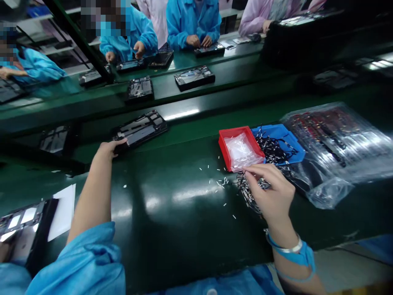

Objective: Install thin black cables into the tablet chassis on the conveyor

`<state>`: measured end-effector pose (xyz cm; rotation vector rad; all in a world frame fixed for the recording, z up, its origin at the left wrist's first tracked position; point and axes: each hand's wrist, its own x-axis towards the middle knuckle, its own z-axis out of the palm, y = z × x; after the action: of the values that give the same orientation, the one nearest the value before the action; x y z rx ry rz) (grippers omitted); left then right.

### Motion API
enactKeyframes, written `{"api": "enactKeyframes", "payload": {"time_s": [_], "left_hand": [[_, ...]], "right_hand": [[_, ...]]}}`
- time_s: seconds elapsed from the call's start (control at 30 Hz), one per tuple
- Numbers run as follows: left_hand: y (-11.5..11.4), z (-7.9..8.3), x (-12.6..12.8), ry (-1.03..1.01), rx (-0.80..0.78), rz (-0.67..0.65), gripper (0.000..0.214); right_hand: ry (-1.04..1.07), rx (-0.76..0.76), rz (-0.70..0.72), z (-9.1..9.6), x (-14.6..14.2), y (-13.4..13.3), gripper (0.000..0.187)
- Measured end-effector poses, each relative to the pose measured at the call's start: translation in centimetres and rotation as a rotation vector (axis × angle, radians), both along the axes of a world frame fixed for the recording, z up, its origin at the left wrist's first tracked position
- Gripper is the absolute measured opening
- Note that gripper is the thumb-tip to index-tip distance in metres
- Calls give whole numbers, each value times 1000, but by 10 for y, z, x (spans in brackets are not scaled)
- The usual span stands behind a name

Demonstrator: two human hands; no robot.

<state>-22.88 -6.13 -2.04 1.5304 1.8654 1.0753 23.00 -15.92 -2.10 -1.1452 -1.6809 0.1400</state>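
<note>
My left hand [108, 150] reaches far forward and grips the near-left corner of a black tray [139, 130] of flat grey and black device parts, thumb on top. My right hand [273, 190] is pinched, thumb against forefinger, at the front corner of a red bin [226, 152] holding a clear plastic bag [241, 149]. Whatever lies between those fingertips is too small to make out. Under this hand spreads a pile of small black and silver cable-like pieces [245, 192]. Small white bits [221, 182] are scattered left of the pile.
A blue bin [281, 130] of black pieces adjoins the red one. Right of it lie clear plastic packs [356, 143]. More trays [195, 77] line the green bench, where co-workers [193, 24] sit opposite. White paper [63, 211] and a nearby device [27, 225] are at left.
</note>
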Motion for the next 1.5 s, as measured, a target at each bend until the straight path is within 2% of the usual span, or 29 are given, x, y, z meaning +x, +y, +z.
{"api": "enactKeyframes", "payload": {"time_s": [0.1, 0.2, 0.27, 0.37, 0.5, 0.6, 0.67, 0.73, 0.8, 0.83, 0.87, 0.9, 1.0, 1.07, 1.13, 1.23, 1.33, 1.5], "left_hand": [[-9, 1, 20, -298, -118, 183, 33], [-35, -5, 66, -578, -147, 283, 15], [-69, -12, 107, -739, -154, 312, 10], [-136, -25, 169, -933, -192, 332, 13], [-224, -36, 228, -1132, -345, 314, 24], [-272, -41, 251, -1402, -558, 166, 22], [-293, -42, 258, -1541, -745, -67, 26], [-305, -41, 258, -1577, -890, -346, 38], [-309, -35, 248, -1450, -860, -571, 38], [-308, -31, 241, -1310, -753, -618, 31], [-306, -27, 232, -1130, -600, -610, 24], [-303, -24, 222, -921, -424, -555, 21], [-293, -24, 192, -284, 60, -257, 16], [-286, -33, 179, 34, 204, -154, 19], [-279, -43, 171, 257, 223, -161, 27], [-273, -54, 169, 458, 177, -248, 37], [-270, -57, 171, 541, 122, -298, 42], [-268, -57, 173, 563, 109, -287, 42]], "right_hand": [[68, -67, 3, -2, 3, 0, 10], [217, -144, -12, -8, 9, 4, 4], [334, -183, -29, -10, 14, 7, 12], [450, -189, -58, -7, 23, 5, 15], [510, -225, -20, 6, 23, -12, 13], [461, -385, 148, 7, 8, -26, 14], [408, -572, 308, 3, -10, -32, 17], [369, -772, 469, -4, -34, -36, 19], [338, -929, 593, -10, -60, -40, 20], [327, -986, 637, -12, -72, -41, 21], [324, -1029, 670, -14, -83, -43, 21], [325, -1062, 692, -16, -93, -43, 21], [282, -1114, 714, -22, -116, -42, 19], [203, -1097, 683, -26, -125, -40, 17], [129, -1047, 629, -30, -130, -38, 14], [57, -985, 590, -33, -132, -36, 12], [-8, -964, 600, -32, -131, -36, 11], [-48, -955, 606, -28, -130, -33, 7]]}}
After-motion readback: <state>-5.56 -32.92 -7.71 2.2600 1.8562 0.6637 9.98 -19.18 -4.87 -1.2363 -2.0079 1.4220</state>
